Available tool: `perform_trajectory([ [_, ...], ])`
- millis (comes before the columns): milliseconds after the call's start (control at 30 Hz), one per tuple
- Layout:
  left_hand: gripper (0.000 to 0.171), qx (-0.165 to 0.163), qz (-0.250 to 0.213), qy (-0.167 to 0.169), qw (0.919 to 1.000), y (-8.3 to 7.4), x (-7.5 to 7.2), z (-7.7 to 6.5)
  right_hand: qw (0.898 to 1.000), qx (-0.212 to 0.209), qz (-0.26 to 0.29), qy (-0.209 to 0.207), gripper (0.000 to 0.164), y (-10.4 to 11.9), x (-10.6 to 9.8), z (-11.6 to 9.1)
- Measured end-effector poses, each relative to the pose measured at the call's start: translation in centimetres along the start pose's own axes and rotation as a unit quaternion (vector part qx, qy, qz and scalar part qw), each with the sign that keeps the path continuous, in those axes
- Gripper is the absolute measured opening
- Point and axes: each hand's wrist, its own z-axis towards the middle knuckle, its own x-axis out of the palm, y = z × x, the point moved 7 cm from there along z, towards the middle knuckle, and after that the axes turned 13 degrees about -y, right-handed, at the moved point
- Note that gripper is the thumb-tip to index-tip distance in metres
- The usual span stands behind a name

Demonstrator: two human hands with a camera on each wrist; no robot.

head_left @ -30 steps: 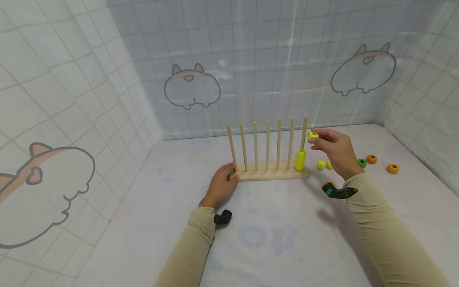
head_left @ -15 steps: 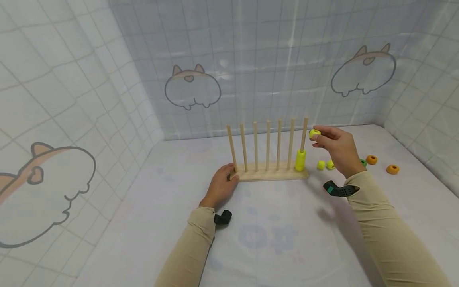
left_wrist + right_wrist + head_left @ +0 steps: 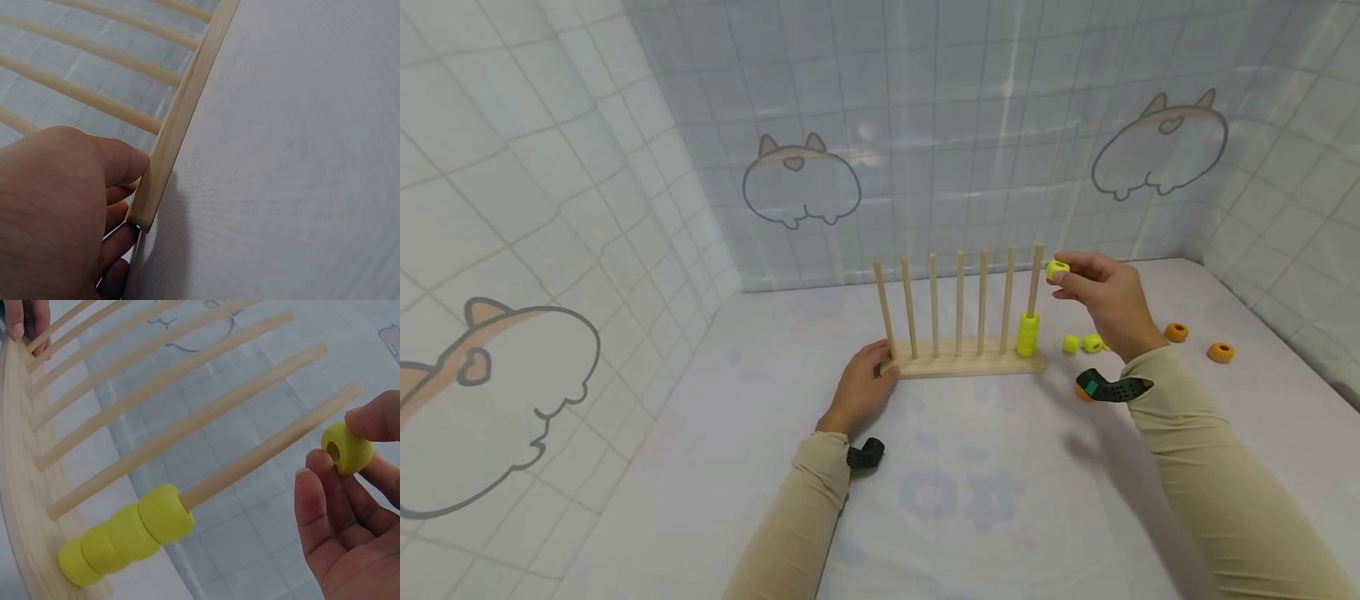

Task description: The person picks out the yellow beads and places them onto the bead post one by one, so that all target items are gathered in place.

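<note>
"Four yellow beads (image 3: 132, 534) sat stacked on the peg (image 3: 1035, 283) nearest your right hand (image 3: 1112, 302)."
"And that hand?"
"You pinched another bead (image 3: 355, 447) in it, just beside the peg's tip."
"Your left hand (image 3: 861, 390)?"
"It gripped the wooden rack (image 3: 962, 365) by its end."

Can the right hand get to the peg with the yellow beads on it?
Probably yes. The right hand pinches a yellow bead close beside that peg, and nothing shows between them. The peg's top is bare, though the hand may need to lift a little to clear it.
</note>
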Motion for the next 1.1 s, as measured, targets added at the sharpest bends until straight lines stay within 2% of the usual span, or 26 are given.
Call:
perform_trajectory([
  [433, 0.048, 0.002, 0.0, 0.001, 1.0, -0.1, -0.1, -0.1, 1.0, 0.0, 0.018, -0.006, 0.044, 0.3, 0.7, 0.3],
  [800, 0.047, 0.01, -0.005, -0.001, 0.9999, -0.2, 0.1, 0.1, 0.998, 0.011, 0.059, -0.013, 0.043, 0.9, 0.5, 0.7],
  [1100, 0.047, 0.01, -0.001, -0.001, 1.0, -0.2, 0.0, 0.0, 0.998, 0.004, 0.055, -0.008, 0.042, 1.6, 0.4, 1.3],
])
